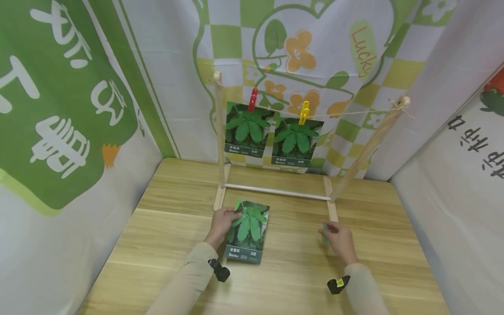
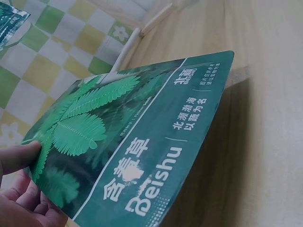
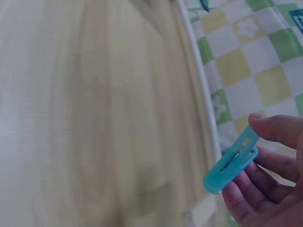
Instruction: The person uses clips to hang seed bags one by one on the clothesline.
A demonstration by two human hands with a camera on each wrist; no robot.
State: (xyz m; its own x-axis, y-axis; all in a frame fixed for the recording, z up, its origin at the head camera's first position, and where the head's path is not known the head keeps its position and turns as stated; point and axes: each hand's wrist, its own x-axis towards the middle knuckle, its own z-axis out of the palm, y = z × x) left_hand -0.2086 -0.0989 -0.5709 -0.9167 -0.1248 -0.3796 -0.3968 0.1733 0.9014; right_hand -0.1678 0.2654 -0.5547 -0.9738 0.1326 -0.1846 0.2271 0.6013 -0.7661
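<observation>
A green seed packet [image 1: 247, 232] with a leaf picture is pinched at its upper left edge by my left hand [image 1: 221, 225]. In the left wrist view the thumb lies on the front of the packet [image 2: 142, 142], which is tilted above the table. My right hand [image 1: 340, 240] holds a turquoise clothespin [image 3: 232, 161] between thumb and fingers, over the table's right part. Two similar packets hang from a string [image 1: 346, 114]: the left packet [image 1: 248, 130] under a red clothespin [image 1: 253, 99], the right packet [image 1: 296, 142] under a yellow clothespin [image 1: 304, 113].
The string is tied between a left wooden post [image 1: 219, 135] and a leaning right post [image 1: 370, 148]. A white rod [image 1: 277, 191] joins their feet on the wooden table [image 1: 295, 280]. Behind hangs a checkered cloth [image 1: 224, 41]; printed fabric covers both sides.
</observation>
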